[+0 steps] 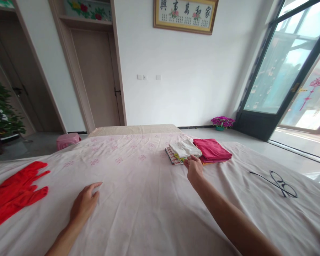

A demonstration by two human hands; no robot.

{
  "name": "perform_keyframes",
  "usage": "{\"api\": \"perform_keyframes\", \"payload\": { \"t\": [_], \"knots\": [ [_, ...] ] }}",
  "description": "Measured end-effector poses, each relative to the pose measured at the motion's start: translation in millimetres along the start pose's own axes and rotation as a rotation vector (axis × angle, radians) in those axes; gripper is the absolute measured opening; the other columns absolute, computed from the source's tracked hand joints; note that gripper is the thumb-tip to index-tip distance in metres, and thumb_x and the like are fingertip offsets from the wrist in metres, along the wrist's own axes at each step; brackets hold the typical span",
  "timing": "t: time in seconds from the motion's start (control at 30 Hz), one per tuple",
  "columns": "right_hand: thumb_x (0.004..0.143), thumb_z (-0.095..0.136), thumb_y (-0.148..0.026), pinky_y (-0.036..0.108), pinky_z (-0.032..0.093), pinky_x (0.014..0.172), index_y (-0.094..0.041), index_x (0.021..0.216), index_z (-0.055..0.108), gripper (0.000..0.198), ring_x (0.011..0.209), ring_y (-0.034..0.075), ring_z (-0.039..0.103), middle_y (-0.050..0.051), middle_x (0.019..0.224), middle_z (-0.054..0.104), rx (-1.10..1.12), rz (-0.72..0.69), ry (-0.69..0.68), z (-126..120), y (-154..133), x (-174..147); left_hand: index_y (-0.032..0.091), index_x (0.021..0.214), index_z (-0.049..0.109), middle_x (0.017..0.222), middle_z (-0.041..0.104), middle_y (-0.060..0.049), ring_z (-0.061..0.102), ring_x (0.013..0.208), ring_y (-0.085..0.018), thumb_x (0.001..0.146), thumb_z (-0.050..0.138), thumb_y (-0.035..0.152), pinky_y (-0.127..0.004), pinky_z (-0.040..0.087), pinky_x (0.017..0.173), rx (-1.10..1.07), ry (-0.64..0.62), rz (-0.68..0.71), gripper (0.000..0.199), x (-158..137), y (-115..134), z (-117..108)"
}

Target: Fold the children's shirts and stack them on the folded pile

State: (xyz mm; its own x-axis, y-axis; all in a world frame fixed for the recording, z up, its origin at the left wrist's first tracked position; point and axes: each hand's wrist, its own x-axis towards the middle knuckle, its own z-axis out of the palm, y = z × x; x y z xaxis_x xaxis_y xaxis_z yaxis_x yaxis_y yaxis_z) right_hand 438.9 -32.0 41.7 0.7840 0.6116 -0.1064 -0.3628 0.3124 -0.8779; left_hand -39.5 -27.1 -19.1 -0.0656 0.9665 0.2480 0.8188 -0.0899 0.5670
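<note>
My right hand (pixel 194 166) is at the front edge of a folded white cloth (pixel 185 147), its fingers closed on the edge. That cloth lies on top of a small stack of folded cloths, where a patterned cloth (pixel 173 156) and a bit of yellow-green show underneath. Just right of it, touching or nearly so, is a folded crimson cloth pile (pixel 212 149) with some orange at its bottom. Over the bed sheet (pixel 138 192) on the left, my left hand (pixel 85 200) is open and holds nothing, index finger stretched out and thumb apart.
Bright red gloves or a similar red garment (pixel 18 188) spreads at the far left. Black-framed glasses (pixel 280 185) lie on the right side of the sheet. Beyond the sheet stand a pink stool (pixel 68 140), a pot of purple flowers (pixel 222 122) and an open glass door (pixel 274 74).
</note>
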Motion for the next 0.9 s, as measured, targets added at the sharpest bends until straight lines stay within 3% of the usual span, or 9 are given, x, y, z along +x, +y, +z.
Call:
{"api": "perform_keyframes", "payload": {
  "t": [0.1,0.17,0.23,0.3,0.4,0.53,0.7,0.77,0.9],
  "knots": [
    [0.062,0.052,-0.016,0.039,0.055,0.079,-0.019,0.088,0.06,0.028,0.074,0.019,0.062,0.0,0.075,0.063,-0.258,-0.375,-0.241,7.5,-10.0,1.9,0.019,0.118,0.064,0.124,0.065,-0.009,0.059,0.118,-0.024,0.081,0.043,0.025,-0.035,0.043,0.104,-0.008,0.008,-0.011,0.044,-0.3,2.9,-0.9],
    [0.072,0.052,-0.022,0.046,0.047,0.096,-0.018,0.097,0.065,0.028,0.102,0.025,0.061,0.008,0.101,0.068,-0.609,-0.698,-0.372,18.4,-21.3,12.8,0.018,0.118,0.064,0.124,0.066,-0.009,0.059,0.118,-0.023,0.081,0.044,0.023,-0.034,0.042,0.105,-0.015,0.027,-0.018,0.043,-1.8,6.4,-2.3],
    [0.08,0.055,-0.027,0.051,0.03,0.111,-0.021,0.116,0.063,0.037,0.132,0.029,0.042,0.01,0.136,0.056,-0.992,-0.882,-0.398,27.8,-27.1,28.1,0.017,0.118,0.064,0.124,0.066,-0.009,0.059,0.118,-0.023,0.08,0.044,0.021,-0.034,0.042,0.106,-0.026,0.032,-0.031,0.043,-4.4,11.3,-4.2],
    [0.085,0.056,-0.032,0.056,0.017,0.115,-0.023,0.128,0.057,0.044,0.142,0.029,0.028,0.008,0.149,0.044,-1.312,-0.829,-0.439,32.0,-23.2,44.8,0.016,0.119,0.063,0.126,0.065,-0.01,0.058,0.119,-0.022,0.08,0.044,0.018,-0.033,0.041,0.106,-0.041,0.025,-0.048,0.043,-7.1,16.5,-6.5],
    [0.091,0.05,-0.034,0.059,0.014,0.114,-0.025,0.133,0.054,0.044,0.144,0.029,0.025,0.009,0.154,0.038,-1.581,-0.7,-0.53,30.3,-8.0,67.3,0.015,0.123,0.06,0.129,0.063,-0.01,0.056,0.123,-0.021,0.081,0.044,0.015,-0.032,0.04,0.107,-0.057,0.044,-0.054,0.045,-6.7,18.7,-13.5],
    [0.091,0.047,-0.034,0.061,0.02,0.112,-0.025,0.13,0.058,0.041,0.142,0.031,0.029,0.011,0.15,0.043,-1.646,-0.793,-0.556,29.9,-4.2,76.0,0.016,0.126,0.059,0.13,0.062,-0.012,0.056,0.122,-0.024,0.083,0.046,0.014,-0.037,0.041,0.105,0.09,0.151,-0.085,0.045,5.6,-4.3,-41.6],
    [0.092,0.042,-0.035,0.049,0.035,0.109,-0.021,0.133,0.057,0.045,0.132,0.03,0.045,0.011,0.143,0.052,-1.429,-0.997,-0.598,33.2,-2.8,26.8,0.015,0.129,0.056,0.143,0.047,-0.021,0.036,0.137,-0.038,0.084,0.051,0.02,-0.059,0.03,0.107,0.497,0.363,-0.243,0.045,20.5,-74.6,-99.1],
    [0.088,0.046,-0.031,0.044,0.04,0.107,-0.023,0.128,0.061,0.043,0.126,0.027,0.052,0.009,0.138,0.056,-1.31,-0.992,-0.765,29.4,12.4,-2.5,0.012,0.122,0.059,0.141,0.047,-0.024,0.031,0.138,-0.044,0.085,0.053,0.024,-0.066,0.027,0.104,0.509,0.337,-0.339,0.04,22.3,-103.7,-120.6],
    [0.081,0.05,-0.025,0.045,0.042,0.105,-0.023,0.115,0.069,0.038,0.117,0.026,0.059,0.008,0.125,0.065,-1.113,-0.816,-0.961,18.5,50.5,-45.1,0.007,0.106,0.06,0.116,0.063,-0.025,0.051,0.12,-0.044,0.086,0.044,0.018,-0.062,0.038,0.093,0.353,0.245,-0.332,0.028,27.4,-137.3,-155.3]
  ]
}}
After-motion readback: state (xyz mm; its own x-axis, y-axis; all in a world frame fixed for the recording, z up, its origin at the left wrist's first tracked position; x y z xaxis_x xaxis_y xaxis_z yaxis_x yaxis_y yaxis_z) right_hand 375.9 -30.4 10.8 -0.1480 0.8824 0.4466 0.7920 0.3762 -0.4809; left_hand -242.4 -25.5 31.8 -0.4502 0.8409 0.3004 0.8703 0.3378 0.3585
